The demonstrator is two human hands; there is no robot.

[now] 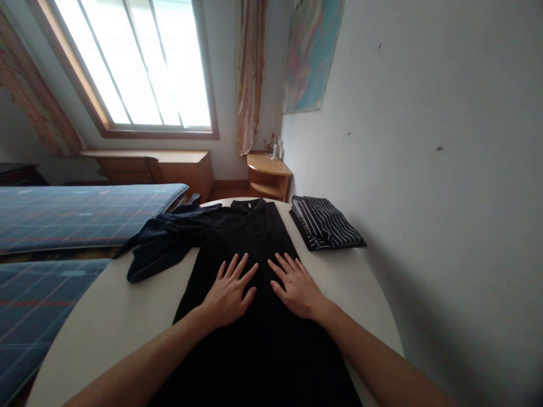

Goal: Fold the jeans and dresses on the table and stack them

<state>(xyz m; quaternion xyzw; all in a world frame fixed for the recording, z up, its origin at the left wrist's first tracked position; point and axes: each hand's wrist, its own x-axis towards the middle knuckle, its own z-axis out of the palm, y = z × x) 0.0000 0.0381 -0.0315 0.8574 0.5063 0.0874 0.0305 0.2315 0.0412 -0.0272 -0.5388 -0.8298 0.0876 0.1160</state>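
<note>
A black collared shirt [250,237] lies spread on the round white table [106,316], its collar at the far edge and its button placket facing up. My left hand [229,291] rests flat on the left half of the shirt body, fingers spread. On the right half, my right hand [297,285] lies palm down with its fingers apart. Neither hand grips the cloth. Dark fabric, which looks like a sleeve [165,240], stretches out to the left over the table. No right sleeve shows beside the body. The shirt's lower part runs toward me, out of frame.
Folded black-and-white striped cloth [328,223] sits at the table's far right, near the white wall [445,215]. Plaid-covered mattresses [85,215] lie to the left. Beyond the table stand a wooden desk [186,164] and a corner shelf [269,165], below a bright window [148,62].
</note>
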